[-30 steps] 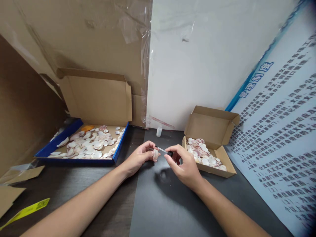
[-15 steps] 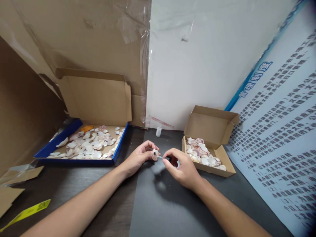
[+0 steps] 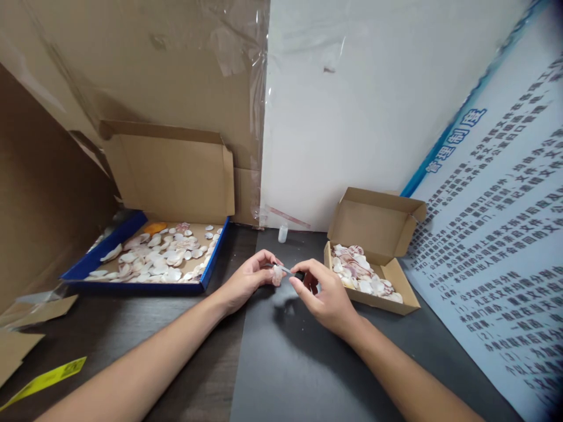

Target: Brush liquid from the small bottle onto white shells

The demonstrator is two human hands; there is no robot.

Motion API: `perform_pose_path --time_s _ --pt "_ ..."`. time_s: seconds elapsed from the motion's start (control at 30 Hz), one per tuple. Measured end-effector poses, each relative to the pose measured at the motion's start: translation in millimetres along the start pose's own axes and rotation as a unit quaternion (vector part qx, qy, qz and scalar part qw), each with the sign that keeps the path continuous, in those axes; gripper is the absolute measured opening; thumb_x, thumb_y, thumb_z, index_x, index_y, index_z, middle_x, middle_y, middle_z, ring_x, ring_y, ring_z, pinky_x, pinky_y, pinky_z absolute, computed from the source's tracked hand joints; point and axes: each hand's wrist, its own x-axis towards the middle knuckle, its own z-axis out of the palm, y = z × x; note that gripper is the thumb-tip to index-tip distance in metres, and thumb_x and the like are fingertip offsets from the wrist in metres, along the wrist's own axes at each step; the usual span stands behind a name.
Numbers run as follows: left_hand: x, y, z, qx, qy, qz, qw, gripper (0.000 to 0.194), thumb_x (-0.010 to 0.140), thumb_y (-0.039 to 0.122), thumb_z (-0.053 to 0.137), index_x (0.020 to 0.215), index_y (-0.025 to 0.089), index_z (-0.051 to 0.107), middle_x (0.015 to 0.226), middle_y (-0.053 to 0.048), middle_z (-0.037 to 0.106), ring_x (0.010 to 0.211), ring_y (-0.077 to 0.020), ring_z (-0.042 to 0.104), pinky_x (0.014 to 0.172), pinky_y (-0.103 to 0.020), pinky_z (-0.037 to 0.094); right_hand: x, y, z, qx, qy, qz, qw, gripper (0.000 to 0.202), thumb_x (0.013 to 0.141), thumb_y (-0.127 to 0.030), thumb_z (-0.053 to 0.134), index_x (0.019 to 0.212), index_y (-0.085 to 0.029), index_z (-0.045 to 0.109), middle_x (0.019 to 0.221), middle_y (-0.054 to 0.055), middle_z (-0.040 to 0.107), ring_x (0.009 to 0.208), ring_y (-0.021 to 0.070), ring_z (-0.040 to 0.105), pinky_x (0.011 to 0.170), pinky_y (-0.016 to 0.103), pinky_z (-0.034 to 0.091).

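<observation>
Between the thumb and fingers of my left hand (image 3: 255, 274) is a small whitish shell (image 3: 277, 275) with a pinkish lower edge. My right hand (image 3: 324, 296) pinches a thin pale-grey tool with a dark handle (image 3: 287, 271). The tool's tip is at the shell's upper right side; whether it touches cannot be made out. Its kind is too small to tell. Both hands are above the dark grey mat (image 3: 281, 363). A small translucent white container (image 3: 282, 234) stands behind them.
At the left an open blue-edged box (image 3: 132, 287) holds many loose shells. An open brown carton (image 3: 382, 308) with more shells stands at the right, close to my right hand. A yellow strip (image 3: 46, 381) and cardboard pieces (image 3: 17, 349) lie front left. Board walls close off the back.
The tool has tilted, and its tip has risen a little along the shell. The shell has turned slightly, and a dark spot on it no longer shows. Both arms have barely moved.
</observation>
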Motion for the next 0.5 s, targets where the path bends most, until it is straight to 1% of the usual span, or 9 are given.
perform_pose_path --time_s 0.07,0.13,0.2,0.23,0.3,0.4,0.5 --pt "-0.1 -0.1 0.0 0.006 0.000 0.004 1.000 0.029 0.075 0.028 0.075 0.091 0.017 0.053 0.100 -0.004 0.060 0.079 -0.0127 0.058 0.075 -0.026 0.045 -0.1 -0.5 -0.2 -0.002 -0.007 -0.003 1.000 0.006 0.088 -0.023 0.061 0.091 -0.020 0.063 0.076 0.001 0.062 0.058 0.0114 0.053 0.056 0.024 0.044" --pt "-0.3 -0.2 0.2 0.008 -0.003 0.008 1.000 0.031 0.076 0.030 0.075 0.091 0.018 0.052 0.103 -0.004 0.060 0.079 -0.0124 0.058 0.076 -0.026 0.046 -0.2 -0.7 -0.7 -0.001 0.006 -0.001 1.000 0.004 0.087 -0.022 0.060 0.089 -0.019 0.063 0.074 0.001 0.062 0.058 0.0112 0.052 0.056 0.024 0.044" --pt "-0.3 -0.5 0.1 0.008 -0.010 0.010 1.000 0.032 0.077 0.033 0.075 0.092 0.018 0.051 0.102 -0.004 0.060 0.078 -0.0122 0.058 0.076 -0.027 0.046 -0.2 -0.2 -1.0 -0.002 0.025 0.001 1.000 0.006 0.088 -0.024 0.059 0.090 -0.019 0.063 0.076 0.001 0.062 0.058 0.0114 0.052 0.056 0.024 0.044" --pt "-0.3 -0.8 -0.1 0.008 -0.012 0.009 1.000 0.032 0.078 0.034 0.075 0.092 0.018 0.051 0.102 -0.004 0.060 0.078 -0.0121 0.058 0.076 -0.027 0.047 -0.1 0.2 -1.0 -0.004 0.025 0.001 1.000 0.008 0.089 -0.025 0.059 0.092 -0.019 0.063 0.078 0.002 0.062 0.059 0.0117 0.053 0.056 0.025 0.044" --pt "0.1 -1.4 -0.8 0.010 -0.013 0.007 1.000 0.033 0.078 0.034 0.076 0.092 0.018 0.051 0.103 -0.004 0.060 0.078 -0.0119 0.058 0.076 -0.028 0.047 -0.1 1.1 -0.8 -0.007 0.005 0.002 1.000 0.008 0.088 -0.024 0.060 0.093 -0.019 0.064 0.078 0.002 0.062 0.060 0.0121 0.053 0.057 0.025 0.044" --pt "0.6 -2.2 -1.9 0.009 -0.011 0.003 1.000 0.033 0.078 0.034 0.075 0.093 0.018 0.051 0.107 -0.005 0.059 0.077 -0.0115 0.058 0.077 -0.028 0.049 0.0 1.7 -0.9 -0.006 -0.025 0.012 1.000 0.003 0.086 -0.021 0.060 0.085 -0.019 0.063 0.071 0.000 0.061 0.059 0.0118 0.053 0.056 0.024 0.042" --pt "0.7 -2.6 -2.2 0.002 -0.012 0.002 1.000 0.031 0.080 0.033 0.074 0.093 0.018 0.051 0.107 -0.004 0.058 0.077 -0.0111 0.058 0.077 -0.029 0.050 0.3 1.4 -1.3 -0.003 0.002 0.017 1.000 0.005 0.088 -0.022 0.059 0.086 -0.019 0.062 0.073 0.000 0.060 0.059 0.0112 0.051 0.057 0.024 0.042"
